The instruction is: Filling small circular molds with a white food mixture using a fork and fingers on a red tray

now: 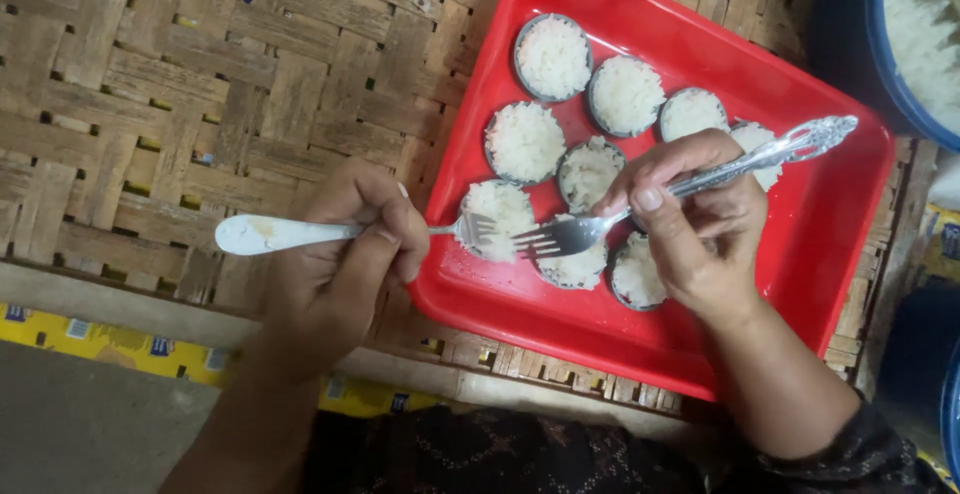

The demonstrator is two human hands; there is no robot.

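My left hand (345,264) grips a white-handled fork (300,234), my right hand (700,224) a silver fork (690,186) — both sets of tines meet over a rice mould (497,219) at mid-frame, low in the red tray (500,304) on the woven mat (200,84).

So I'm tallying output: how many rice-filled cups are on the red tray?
8 visible: three along the top, one by the fork handle, two mid-tray, two at the bottom; a ninth sits half-hidden under the right hand.
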